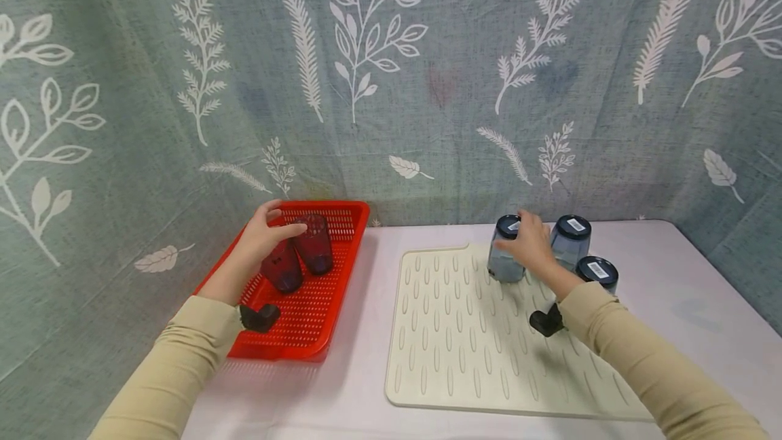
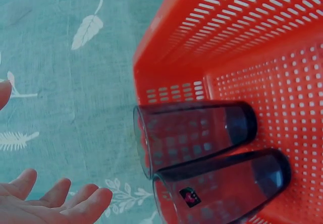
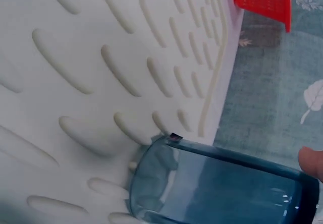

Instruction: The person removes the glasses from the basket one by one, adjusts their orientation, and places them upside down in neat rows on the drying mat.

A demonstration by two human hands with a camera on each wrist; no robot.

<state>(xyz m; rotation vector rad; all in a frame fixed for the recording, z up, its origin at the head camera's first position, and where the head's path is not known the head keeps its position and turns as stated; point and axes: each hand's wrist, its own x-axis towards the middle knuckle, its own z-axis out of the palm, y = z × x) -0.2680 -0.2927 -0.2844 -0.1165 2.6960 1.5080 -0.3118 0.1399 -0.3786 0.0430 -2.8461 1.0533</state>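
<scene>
My left hand [image 1: 259, 233] is held over the back of the red plastic basket [image 1: 338, 304], fingers spread and holding nothing. Just under it, two dark tinted drinking glasses [image 1: 315, 253] [image 1: 284, 270] lean side by side in the basket; one carries a small dark sticker in the left wrist view. My right hand [image 1: 530, 246] is at the base of an upside-down blue-tinted glass [image 1: 506, 265], thumb on one side and fingers on the other. That glass's rim sits on the cream ribbed drying mat [image 1: 452, 331]. In the right wrist view only a fingertip [image 3: 311, 162] shows, at the glass's base edge.
Two more upside-down glasses [image 1: 572, 236] [image 1: 599, 271] with white barcode labels stand close to the right hand. The white table [image 1: 366, 358] separates basket and mat. A patterned grey-green curtain [image 1: 427, 87] hangs along the back and sides.
</scene>
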